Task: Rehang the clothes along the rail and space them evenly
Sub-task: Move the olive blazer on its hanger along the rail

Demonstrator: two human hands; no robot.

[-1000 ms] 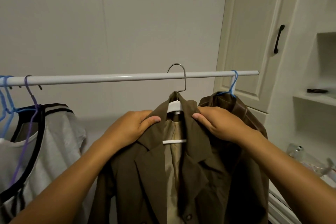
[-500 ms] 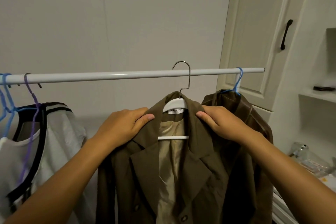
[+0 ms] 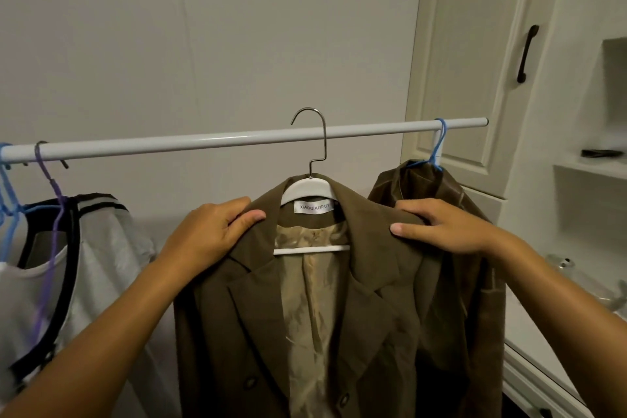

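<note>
On the far left of the white rail, a couple of blue hangers and a purple hanger are hanging bunched together, with a grey top with black trim drooping under them. Moving along, the left hand is gripping one shoulder of the olive-brown blazer, fingers curling over the top and thumb pressing on the front. The blazer is sitting on a white hanger around the middle of the rail, front hanging open, tan lining showing. Its metal hook is arching above the rail with a gap under it, so it isn't resting there. The right hand is clutching the other shoulder the same way. Just beside it, a shiny brown jacket is hanging from a lone blue hanger near the rail's right end, partly tucked behind the blazer. Past that, a cream cabinet door is showing a dark handle.
</note>
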